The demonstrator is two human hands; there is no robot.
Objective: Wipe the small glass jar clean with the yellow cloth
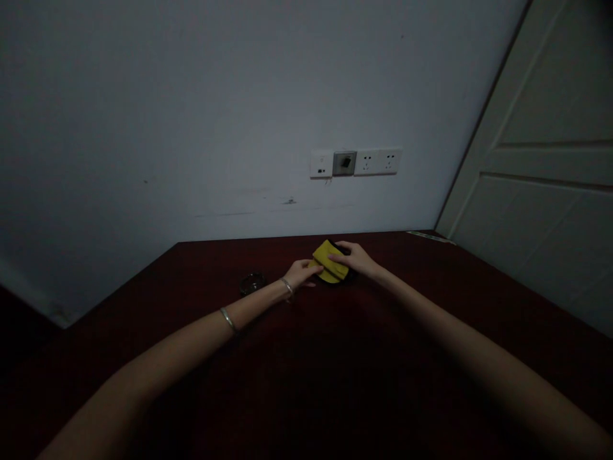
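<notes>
A small yellow cloth (328, 263) with a dark edge lies folded on the dark red table (335, 358), far out near the wall. My left hand (301, 273) pinches its left corner with thumb and fingers closed. My right hand (355, 258) lies on the cloth's right side, fingers laid across it and pressing it down. Both arms are stretched far forward. Two bangles (228, 319) ring my left forearm and wrist.
A small dark round object (251, 282), perhaps a glass dish, sits on the table left of my left hand. A row of wall sockets (355, 162) is on the white wall behind. A white door (550, 191) stands at the right.
</notes>
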